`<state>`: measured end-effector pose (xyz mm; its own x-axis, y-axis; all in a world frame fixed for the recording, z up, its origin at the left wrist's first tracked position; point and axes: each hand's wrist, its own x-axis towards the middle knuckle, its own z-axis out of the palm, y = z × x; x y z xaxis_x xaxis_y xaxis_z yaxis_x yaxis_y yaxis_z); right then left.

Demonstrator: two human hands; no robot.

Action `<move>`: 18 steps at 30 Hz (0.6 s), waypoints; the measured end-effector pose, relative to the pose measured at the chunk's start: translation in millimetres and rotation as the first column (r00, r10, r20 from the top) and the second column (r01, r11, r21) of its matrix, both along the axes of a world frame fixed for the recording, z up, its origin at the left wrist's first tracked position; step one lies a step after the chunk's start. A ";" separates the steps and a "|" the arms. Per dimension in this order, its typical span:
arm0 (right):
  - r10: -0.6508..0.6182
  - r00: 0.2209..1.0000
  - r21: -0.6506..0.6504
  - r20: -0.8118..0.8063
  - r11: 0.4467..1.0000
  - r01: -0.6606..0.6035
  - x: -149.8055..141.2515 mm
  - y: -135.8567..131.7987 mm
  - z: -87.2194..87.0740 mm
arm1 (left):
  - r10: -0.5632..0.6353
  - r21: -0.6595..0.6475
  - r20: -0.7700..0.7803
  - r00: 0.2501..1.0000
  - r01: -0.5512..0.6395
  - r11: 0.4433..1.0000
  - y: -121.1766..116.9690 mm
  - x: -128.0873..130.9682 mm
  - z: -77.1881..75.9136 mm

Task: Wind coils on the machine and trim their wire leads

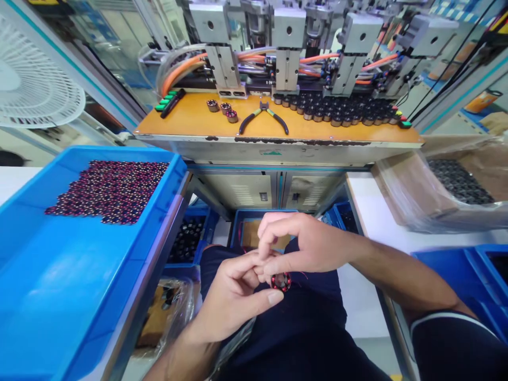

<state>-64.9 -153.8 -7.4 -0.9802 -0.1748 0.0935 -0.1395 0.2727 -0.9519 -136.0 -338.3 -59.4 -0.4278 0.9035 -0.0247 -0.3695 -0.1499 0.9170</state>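
Above my lap, my left hand [238,291] grips a small ring-shaped motor stator [281,282] with red wire windings, between the thumb and curled fingers. My right hand [304,243] is bent over it from the other side, thumb and fingers closed at the left fingertips, just above the stator. Whatever those fingers pinch is hidden. Thin red wire ends stick out near the stator. To the left, a blue tray [51,275] holds a dense block of similar red-wound stators [115,188].
On the orange bench [178,119] ahead lie cutting pliers [263,116], several loose stators [226,108] and rows of dark cylindrical parts [341,110]. A machine [289,32] stands behind. A carton [400,180] of parts is right; a fan [35,74] is left.
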 end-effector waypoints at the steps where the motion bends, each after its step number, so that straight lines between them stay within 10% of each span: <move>1: 0.016 1.000 0.007 0.012 1.000 -0.016 -1.3 -1.2 0.5 | -0.004 -0.001 -0.004 1.000 0.004 1.000 -0.5 0.3 0.7; 9: -0.275 0.947 -0.053 0.164 0.956 0.287 20.8 -7.6 0.6 | 0.088 0.087 -0.013 0.996 -0.087 0.992 -4.2 -0.7 -1.0; 18: -0.210 0.893 -0.018 0.397 0.971 0.237 32.2 -12.7 21.5 | 0.073 0.087 -0.118 0.990 -0.063 0.994 -0.9 0.7 0.9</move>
